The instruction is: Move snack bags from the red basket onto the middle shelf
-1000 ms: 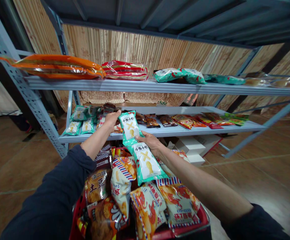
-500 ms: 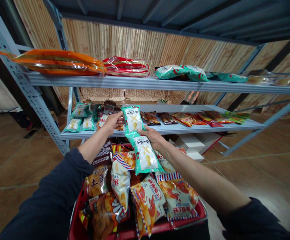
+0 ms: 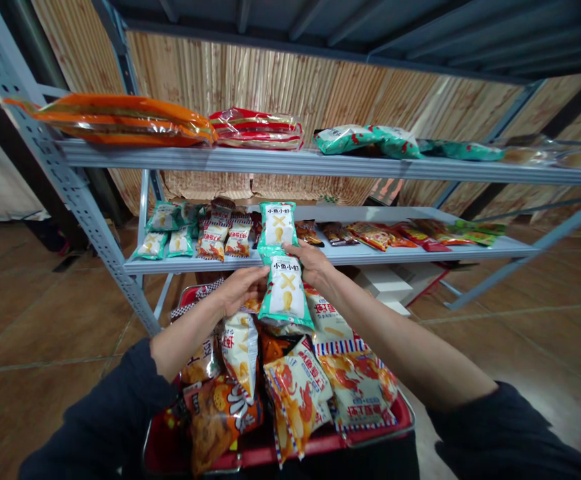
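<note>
Two green-and-white snack bags are held one above the other over the basket. My right hand [image 3: 313, 261] is closed on their right side where they meet, its thumb across the front. The upper snack bag [image 3: 279, 225] stands before the lower shelf, and the lower snack bag [image 3: 287, 287] hangs tilted below it. At the left edge of the lower bag is my left hand [image 3: 243, 291], thumb on the edge and fingers curled partly behind it. Underneath, a red basket [image 3: 320, 457] is full of snack bags, among them a white-and-red striped bag [image 3: 297, 393] and an orange-brown bag [image 3: 223, 420].
On the lower shelf [image 3: 190, 265] lie small green bags [image 3: 151, 245], striped bags [image 3: 213, 240] and several colourful packets [image 3: 370, 235]. The upper shelf [image 3: 250, 160] carries an orange bag [image 3: 125, 120], a red bag [image 3: 257, 128] and green bags [image 3: 345, 140]. White boxes [image 3: 383, 283] sit below.
My left hand has moved down from beside the upper green bag to the lower one's left edge. The two bags have shifted slightly and stand straighter, still in my right hand.
</note>
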`<action>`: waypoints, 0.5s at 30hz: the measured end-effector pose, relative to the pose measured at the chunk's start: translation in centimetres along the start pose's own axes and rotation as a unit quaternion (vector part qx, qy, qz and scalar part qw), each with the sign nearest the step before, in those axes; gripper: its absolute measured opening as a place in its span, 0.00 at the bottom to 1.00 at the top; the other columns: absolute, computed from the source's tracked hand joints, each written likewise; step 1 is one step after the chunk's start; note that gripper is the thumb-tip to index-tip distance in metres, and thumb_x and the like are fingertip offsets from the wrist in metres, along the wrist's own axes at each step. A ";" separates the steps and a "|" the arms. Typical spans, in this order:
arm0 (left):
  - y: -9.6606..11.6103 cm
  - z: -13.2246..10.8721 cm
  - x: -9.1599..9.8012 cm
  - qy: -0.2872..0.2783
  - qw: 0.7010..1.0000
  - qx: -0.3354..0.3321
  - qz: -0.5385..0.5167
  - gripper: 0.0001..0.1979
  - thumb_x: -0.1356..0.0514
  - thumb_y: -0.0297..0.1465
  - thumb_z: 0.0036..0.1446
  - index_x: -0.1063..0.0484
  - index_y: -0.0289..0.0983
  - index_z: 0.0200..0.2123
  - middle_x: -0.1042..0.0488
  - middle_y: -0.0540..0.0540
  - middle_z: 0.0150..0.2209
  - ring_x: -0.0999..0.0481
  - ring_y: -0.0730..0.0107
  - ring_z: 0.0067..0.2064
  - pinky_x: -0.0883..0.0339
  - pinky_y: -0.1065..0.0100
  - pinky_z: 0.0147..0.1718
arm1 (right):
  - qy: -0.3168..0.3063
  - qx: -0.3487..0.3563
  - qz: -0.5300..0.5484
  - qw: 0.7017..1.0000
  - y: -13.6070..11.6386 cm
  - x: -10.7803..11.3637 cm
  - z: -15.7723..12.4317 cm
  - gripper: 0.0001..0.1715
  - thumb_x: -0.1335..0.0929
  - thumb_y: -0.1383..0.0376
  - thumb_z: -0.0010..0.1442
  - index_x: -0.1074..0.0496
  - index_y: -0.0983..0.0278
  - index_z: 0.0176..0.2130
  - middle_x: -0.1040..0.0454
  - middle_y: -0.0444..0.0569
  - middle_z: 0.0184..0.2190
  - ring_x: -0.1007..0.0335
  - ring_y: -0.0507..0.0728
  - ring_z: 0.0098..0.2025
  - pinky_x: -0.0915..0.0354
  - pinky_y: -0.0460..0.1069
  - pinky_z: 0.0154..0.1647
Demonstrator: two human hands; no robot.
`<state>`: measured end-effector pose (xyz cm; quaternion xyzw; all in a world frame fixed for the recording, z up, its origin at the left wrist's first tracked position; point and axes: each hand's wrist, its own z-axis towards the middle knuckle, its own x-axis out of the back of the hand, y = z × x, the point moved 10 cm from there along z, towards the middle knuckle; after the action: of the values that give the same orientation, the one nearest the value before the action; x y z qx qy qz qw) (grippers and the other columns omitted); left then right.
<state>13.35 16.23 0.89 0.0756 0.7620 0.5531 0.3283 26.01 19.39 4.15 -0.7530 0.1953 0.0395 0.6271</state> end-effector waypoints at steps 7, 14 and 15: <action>-0.3 -1.6 -2.4 -0.054 0.998 0.000 -0.034 0.19 0.32 0.35 0.39 0.27 0.33 0.36 0.24 0.41 0.36 0.26 0.67 0.35 0.34 0.68 0.38 | 0.019 0.024 0.008 1.000 -0.5 0.1 0.5 0.11 0.35 0.76 0.51 0.32 0.64 0.35 0.24 0.42 0.24 0.29 0.52 0.24 0.30 0.51 0.31; -0.2 -2.5 -2.2 -0.045 0.999 0.001 -0.023 0.20 0.32 0.31 0.41 0.28 0.34 0.40 0.25 0.40 0.40 0.25 0.66 0.38 0.31 0.67 0.38 | 0.044 0.051 0.030 0.997 -0.9 0.7 1.4 0.11 0.35 0.76 0.51 0.32 0.63 0.34 0.25 0.41 0.23 0.30 0.50 0.23 0.30 0.50 0.31; -0.2 -2.5 -2.1 -0.039 0.999 -0.003 -0.022 0.20 0.33 0.31 0.41 0.28 0.33 0.40 0.25 0.40 0.40 0.25 0.65 0.38 0.31 0.66 0.38 | 0.046 0.052 0.034 0.997 -0.9 0.8 1.5 0.11 0.35 0.76 0.51 0.32 0.63 0.34 0.25 0.40 0.24 0.30 0.50 0.23 0.30 0.50 0.32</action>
<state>13.50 13.15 2.02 0.0793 0.7487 0.5442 0.3701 27.34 20.80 4.42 -0.7137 0.2509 0.0163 0.6538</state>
